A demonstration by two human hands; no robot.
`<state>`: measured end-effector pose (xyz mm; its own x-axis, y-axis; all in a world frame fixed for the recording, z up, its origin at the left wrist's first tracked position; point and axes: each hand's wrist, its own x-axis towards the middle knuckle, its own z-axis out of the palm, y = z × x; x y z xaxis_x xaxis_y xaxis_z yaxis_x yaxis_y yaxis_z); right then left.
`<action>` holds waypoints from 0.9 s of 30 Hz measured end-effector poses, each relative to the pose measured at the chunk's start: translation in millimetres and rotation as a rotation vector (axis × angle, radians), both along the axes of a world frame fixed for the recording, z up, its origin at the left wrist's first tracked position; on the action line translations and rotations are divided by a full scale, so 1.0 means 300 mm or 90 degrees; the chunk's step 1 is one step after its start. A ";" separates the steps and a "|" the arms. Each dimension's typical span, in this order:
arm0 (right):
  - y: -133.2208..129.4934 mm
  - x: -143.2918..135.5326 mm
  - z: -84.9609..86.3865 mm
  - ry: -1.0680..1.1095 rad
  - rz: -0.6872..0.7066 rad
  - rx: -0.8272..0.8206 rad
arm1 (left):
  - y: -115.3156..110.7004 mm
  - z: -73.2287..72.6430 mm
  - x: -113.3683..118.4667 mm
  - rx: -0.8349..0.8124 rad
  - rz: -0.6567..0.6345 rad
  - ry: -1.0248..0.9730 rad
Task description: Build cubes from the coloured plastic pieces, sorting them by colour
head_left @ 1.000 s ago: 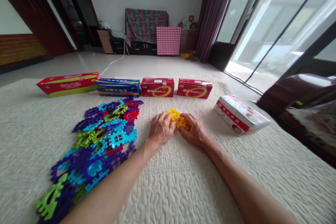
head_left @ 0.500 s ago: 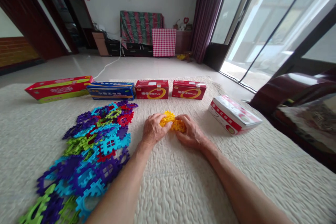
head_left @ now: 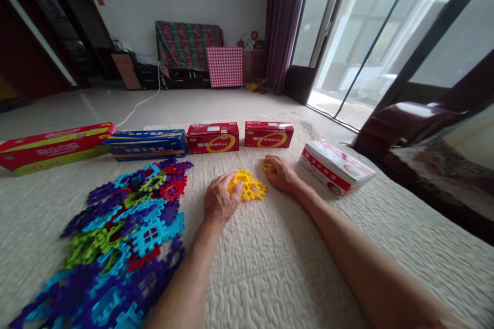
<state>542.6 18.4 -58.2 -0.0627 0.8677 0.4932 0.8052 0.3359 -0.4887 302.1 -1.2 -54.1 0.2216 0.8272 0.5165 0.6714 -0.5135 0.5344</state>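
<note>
My left hand (head_left: 223,196) is closed on the left side of a cluster of yellow toothed plastic building pieces (head_left: 252,187), its thumb lying over them. The cluster rests on the quilted cover, and its right part shows openwork shapes. To the right and slightly farther away, my right hand (head_left: 282,174) has curled fingers around a small yellow building piece (head_left: 266,165); most of that piece is hidden. On the left lies a spread of purple, blue, green and red toothed pieces (head_left: 150,236), close to my left forearm.
Along the far side stand a long red-and-green box (head_left: 57,146), a blue box (head_left: 146,145) and two red boxes, one left (head_left: 213,139) and one right (head_left: 269,135). A white-and-red box (head_left: 335,168) sits right of my right hand, on the cream quilted cover (head_left: 278,262).
My hands have moved apart: the right one has drawn away to the right with a small yellow piece, while the left stays at the yellow cluster. The camera view has shifted slightly.
</note>
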 end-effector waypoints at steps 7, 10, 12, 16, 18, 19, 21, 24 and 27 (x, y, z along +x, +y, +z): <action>-0.023 -0.031 -0.021 -0.057 -0.064 0.006 | -0.002 0.005 0.003 -0.012 0.020 0.020; -0.021 -0.044 -0.006 -0.077 -0.038 -0.015 | 0.000 0.004 0.005 -0.012 0.036 0.024; -0.026 -0.051 0.017 -0.069 -0.022 0.008 | 0.001 0.003 0.006 -0.010 0.039 0.024; -0.069 -0.114 0.089 -0.032 0.083 0.095 | 0.002 0.001 0.008 -0.008 0.035 0.017; -0.095 -0.171 0.117 -0.054 0.192 0.073 | 0.002 0.002 0.008 -0.008 0.028 0.003; -0.106 -0.200 0.124 -0.080 0.215 0.053 | 0.002 0.002 0.008 -0.007 0.025 -0.006; -0.120 -0.248 0.124 -0.114 0.205 0.026 | 0.002 0.003 0.008 -0.006 0.023 -0.018; -0.123 -0.278 0.107 -0.125 0.176 0.019 | 0.004 0.002 0.008 -0.004 0.021 -0.021; -0.117 -0.275 0.094 -0.111 0.162 0.019 | 0.005 0.003 0.008 -0.004 0.017 -0.026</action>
<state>460.0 -16.7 -30.0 -0.3620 0.7986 0.4809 0.7642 0.5496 -0.3375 304.6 0.1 -53.1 0.1781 0.8354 0.5200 0.6624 -0.4925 0.5645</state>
